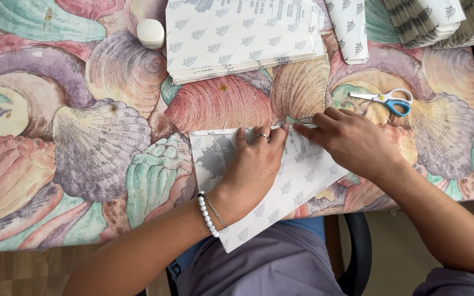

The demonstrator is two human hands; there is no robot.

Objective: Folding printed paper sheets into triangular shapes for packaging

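A white paper sheet (pixel 297 178) with a small grey leaf pattern lies at the table's near edge and hangs over it toward my lap. My left hand (pixel 256 164) presses flat on the sheet, fingers stretched to its upper edge; it wears a ring and a white bead bracelet. My right hand (pixel 349 140) rests on the sheet's upper right part, fingertips pinching or pressing the top edge beside my left fingertips. Both hands touch the same sheet.
A tall stack of the same patterned sheets (pixel 242 35) lies at the far middle, more folded stacks (pixel 434 19) at the far right. Blue-handled scissors (pixel 388 100) lie right of my right hand. A small white oval object (pixel 151 32) sits far left. A shell-print cloth (pixel 83 137) covers the table.
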